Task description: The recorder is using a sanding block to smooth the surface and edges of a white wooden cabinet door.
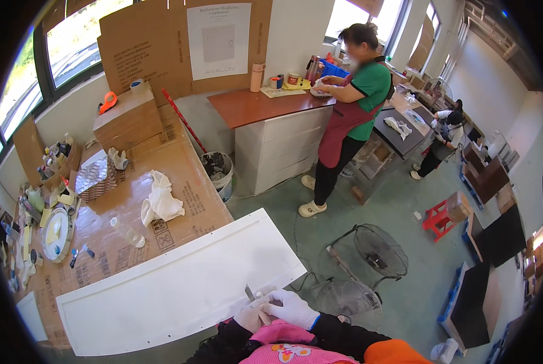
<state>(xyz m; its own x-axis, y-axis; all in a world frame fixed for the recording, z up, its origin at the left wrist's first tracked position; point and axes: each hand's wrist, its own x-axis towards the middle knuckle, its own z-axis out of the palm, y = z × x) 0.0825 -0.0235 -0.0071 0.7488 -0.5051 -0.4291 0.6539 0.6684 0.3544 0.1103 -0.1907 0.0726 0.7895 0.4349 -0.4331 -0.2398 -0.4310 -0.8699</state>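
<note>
My left hand (252, 315), in a white glove, is closed at the near edge of a long white panel (174, 282). A short metal blade (249, 293), like a putty knife's, stands up out of its grip; the handle is hidden. Right against it, my right hand (293, 309), also in a white glove, has its fingers bent and pressed together beside the blade. What those fingers pinch, if anything, is hidden. The panel lies flat with small dark holes along its edges, over the near side of a cardboard-covered table (192, 203).
On the table are a crumpled white cloth (162, 200), a clear bottle (127, 232), a round tray (59, 233) and a cardboard box (127, 121). Floor fans (377, 255) stand to the right. Beyond a bucket (217, 170), a person in green (359, 91) works at a counter.
</note>
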